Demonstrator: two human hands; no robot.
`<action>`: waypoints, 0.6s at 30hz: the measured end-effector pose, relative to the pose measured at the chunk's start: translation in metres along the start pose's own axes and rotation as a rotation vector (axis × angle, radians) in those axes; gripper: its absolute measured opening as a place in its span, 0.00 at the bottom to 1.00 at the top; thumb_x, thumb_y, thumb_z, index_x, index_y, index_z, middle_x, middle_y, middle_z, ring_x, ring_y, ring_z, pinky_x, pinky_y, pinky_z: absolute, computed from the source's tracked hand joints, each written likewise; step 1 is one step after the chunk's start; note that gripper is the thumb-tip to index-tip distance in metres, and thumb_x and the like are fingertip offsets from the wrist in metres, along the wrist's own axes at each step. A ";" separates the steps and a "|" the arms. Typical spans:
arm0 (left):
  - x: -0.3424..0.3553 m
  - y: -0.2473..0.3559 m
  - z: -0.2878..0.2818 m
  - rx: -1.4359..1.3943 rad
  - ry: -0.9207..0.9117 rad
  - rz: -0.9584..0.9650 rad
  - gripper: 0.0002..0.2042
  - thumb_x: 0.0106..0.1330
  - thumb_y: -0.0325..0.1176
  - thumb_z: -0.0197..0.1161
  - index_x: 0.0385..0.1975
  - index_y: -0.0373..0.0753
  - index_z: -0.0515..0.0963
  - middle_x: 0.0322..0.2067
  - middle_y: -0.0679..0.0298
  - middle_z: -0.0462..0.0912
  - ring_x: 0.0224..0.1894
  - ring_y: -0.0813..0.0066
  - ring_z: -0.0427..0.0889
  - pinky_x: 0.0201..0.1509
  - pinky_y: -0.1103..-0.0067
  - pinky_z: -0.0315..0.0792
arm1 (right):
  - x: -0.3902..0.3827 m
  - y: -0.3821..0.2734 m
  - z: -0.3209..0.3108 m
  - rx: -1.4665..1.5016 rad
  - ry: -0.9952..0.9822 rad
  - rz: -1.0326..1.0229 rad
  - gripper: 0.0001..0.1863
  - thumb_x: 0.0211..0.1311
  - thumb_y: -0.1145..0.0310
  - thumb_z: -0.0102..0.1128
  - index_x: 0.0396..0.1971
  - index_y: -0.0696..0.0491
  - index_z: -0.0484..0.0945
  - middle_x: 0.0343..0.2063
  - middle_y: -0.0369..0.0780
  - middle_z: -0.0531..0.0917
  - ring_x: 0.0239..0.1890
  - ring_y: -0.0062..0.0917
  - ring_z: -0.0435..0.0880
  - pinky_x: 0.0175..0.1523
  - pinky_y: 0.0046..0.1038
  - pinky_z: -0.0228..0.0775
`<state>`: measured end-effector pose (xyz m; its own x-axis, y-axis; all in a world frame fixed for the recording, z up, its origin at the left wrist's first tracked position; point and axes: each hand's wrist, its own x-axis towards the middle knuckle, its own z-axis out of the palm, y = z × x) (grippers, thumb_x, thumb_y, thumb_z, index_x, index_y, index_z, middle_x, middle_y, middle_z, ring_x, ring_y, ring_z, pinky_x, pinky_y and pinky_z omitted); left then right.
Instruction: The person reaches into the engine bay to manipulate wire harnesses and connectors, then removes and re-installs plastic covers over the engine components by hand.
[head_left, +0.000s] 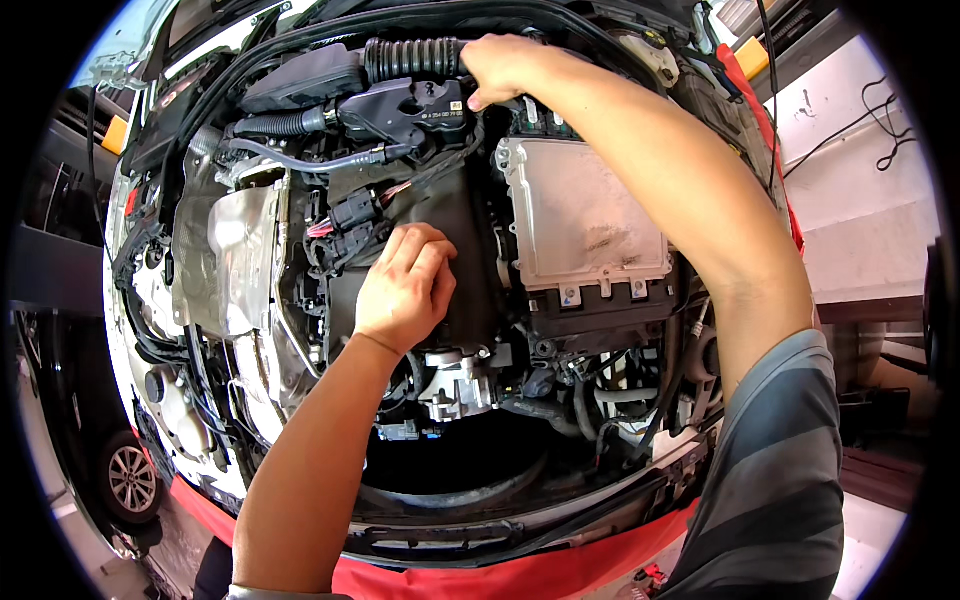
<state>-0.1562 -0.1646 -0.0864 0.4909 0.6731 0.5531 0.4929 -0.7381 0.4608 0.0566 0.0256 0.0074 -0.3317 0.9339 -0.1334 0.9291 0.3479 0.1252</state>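
My right hand reaches far across the engine bay to the right end of a black corrugated air hose. Its fingers bend over that end with the thumb pointing down; the fingertips are hidden. My left hand rests low over the black engine cover, fingers curled in and their tips out of sight. Just beyond it lie black wiring connectors with pinkish wires. A black plastic intake housing sits below the hose, nearer to me.
Right of the cover is a silver-topped control box. A metal heat shield stands on the left. Nearer lies a silver metal part above a dark gap. A red cover drapes the front edge. Another car's wheel shows at left.
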 end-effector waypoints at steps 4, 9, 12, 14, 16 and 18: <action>0.001 -0.001 0.005 -0.008 0.021 0.019 0.09 0.55 0.17 0.60 0.35 0.36 0.75 0.39 0.57 0.78 0.43 0.54 0.79 0.47 0.67 0.75 | 0.003 0.022 0.011 -0.069 0.073 0.083 0.47 0.43 0.39 0.76 0.59 0.55 0.74 0.60 0.48 0.73 0.66 0.44 0.67 0.67 0.42 0.64; 0.001 -0.001 0.005 -0.013 0.004 0.022 0.09 0.54 0.19 0.61 0.34 0.36 0.75 0.38 0.59 0.77 0.43 0.57 0.78 0.48 0.70 0.76 | 0.006 0.053 0.091 0.276 0.486 0.174 0.67 0.46 0.20 0.57 0.73 0.60 0.51 0.73 0.52 0.53 0.78 0.45 0.42 0.79 0.41 0.38; -0.004 -0.003 -0.002 0.009 -0.018 0.015 0.09 0.54 0.19 0.61 0.35 0.36 0.75 0.38 0.58 0.76 0.43 0.57 0.77 0.47 0.70 0.75 | 0.012 0.045 0.089 0.220 0.317 0.196 0.66 0.51 0.17 0.44 0.76 0.57 0.43 0.76 0.50 0.44 0.79 0.43 0.33 0.79 0.43 0.28; -0.004 -0.004 -0.001 0.011 -0.022 0.021 0.08 0.55 0.19 0.61 0.34 0.36 0.75 0.38 0.58 0.76 0.43 0.57 0.77 0.47 0.70 0.75 | 0.010 0.039 0.080 0.176 0.250 0.218 0.63 0.53 0.17 0.42 0.77 0.52 0.43 0.77 0.48 0.42 0.79 0.43 0.32 0.79 0.44 0.27; -0.003 -0.006 0.001 0.021 -0.003 0.064 0.08 0.55 0.20 0.60 0.35 0.36 0.75 0.38 0.57 0.76 0.44 0.55 0.76 0.48 0.69 0.75 | 0.005 0.033 0.075 0.083 0.272 0.302 0.59 0.58 0.22 0.43 0.77 0.51 0.44 0.77 0.48 0.44 0.79 0.42 0.34 0.79 0.43 0.29; -0.004 -0.009 0.000 0.049 -0.005 0.062 0.08 0.57 0.20 0.59 0.35 0.36 0.75 0.40 0.55 0.75 0.45 0.52 0.75 0.50 0.67 0.74 | -0.027 -0.002 0.049 0.124 0.419 0.362 0.45 0.71 0.43 0.48 0.74 0.60 0.47 0.73 0.55 0.53 0.76 0.47 0.52 0.76 0.45 0.45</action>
<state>-0.1625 -0.1612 -0.0929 0.5253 0.6264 0.5758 0.4955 -0.7754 0.3915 0.0719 -0.0040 -0.0373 -0.0013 0.9535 0.3014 0.9995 0.0107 -0.0296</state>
